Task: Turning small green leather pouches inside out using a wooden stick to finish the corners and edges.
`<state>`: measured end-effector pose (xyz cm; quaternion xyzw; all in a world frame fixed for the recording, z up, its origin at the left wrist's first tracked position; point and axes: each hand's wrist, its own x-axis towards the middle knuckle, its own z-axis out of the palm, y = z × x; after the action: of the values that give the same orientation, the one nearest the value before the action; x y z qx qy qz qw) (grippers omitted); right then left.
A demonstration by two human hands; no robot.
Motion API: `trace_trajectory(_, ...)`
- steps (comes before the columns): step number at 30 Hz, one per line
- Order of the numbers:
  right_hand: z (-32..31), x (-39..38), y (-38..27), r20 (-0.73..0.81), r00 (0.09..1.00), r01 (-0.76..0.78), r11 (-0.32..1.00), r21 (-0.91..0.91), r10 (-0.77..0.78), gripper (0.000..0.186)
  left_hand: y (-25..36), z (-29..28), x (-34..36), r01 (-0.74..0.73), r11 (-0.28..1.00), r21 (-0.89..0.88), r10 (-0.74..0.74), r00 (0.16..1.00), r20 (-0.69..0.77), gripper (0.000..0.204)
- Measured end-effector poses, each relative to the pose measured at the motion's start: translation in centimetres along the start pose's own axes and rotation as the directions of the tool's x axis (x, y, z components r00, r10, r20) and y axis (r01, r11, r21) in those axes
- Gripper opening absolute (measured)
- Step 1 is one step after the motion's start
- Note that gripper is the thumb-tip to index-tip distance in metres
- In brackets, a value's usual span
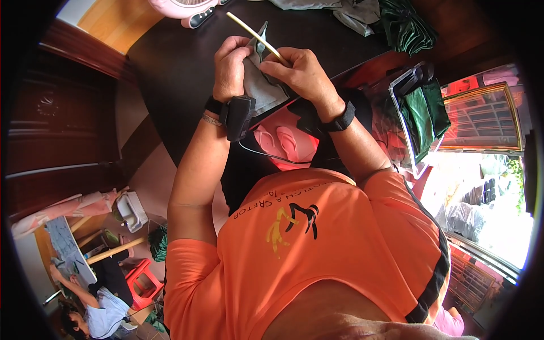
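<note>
Over the near part of the dark table (181, 73), my left hand (229, 71) is closed on the upper edge of a grey-green fabric piece (263, 96), pinching it between thumb and fingers. The cloth hangs down between my hands, and a pointed fold of it stands up beside the left fingers. My right hand (305, 76) grips one end of a thin pale stick (245, 26). The stick slants up to the left, passing in front of the fabric's pointed tip. Whether the right fingers also hold cloth is hidden.
Grey cloth (351, 14) and a pleated dark green fabric bundle (408, 28) lie at the far right. A clear bin holds green fabric (422, 119) on the right. A pink object (181, 8) sits at the far edge. Another person (107, 306) works at lower left by a red stool (144, 283).
</note>
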<state>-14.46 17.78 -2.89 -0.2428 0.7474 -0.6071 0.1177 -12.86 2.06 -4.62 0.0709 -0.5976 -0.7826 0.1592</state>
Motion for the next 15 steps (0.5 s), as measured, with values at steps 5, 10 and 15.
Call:
trace_trajectory(5,0.4,0.3,0.3,0.032,0.999,0.011,0.999,-0.035,-0.010,0.017,0.0,0.0,-0.1,-0.030,1.000,0.008,0.029,1.000,0.007,0.012)
trace_trajectory(10,-0.6,0.5,0.3,-0.021,0.995,-0.088,0.955,0.285,0.097,0.012,-0.7,-0.2,0.4,-0.448,0.715,0.537,0.531,0.847,-0.001,0.014)
trace_trajectory(15,-1.7,1.0,1.9,-0.106,0.994,-0.008,0.981,0.195,0.029,0.015,1.0,0.4,-1.2,-0.314,0.835,0.452,0.289,0.949,0.126,0.015)
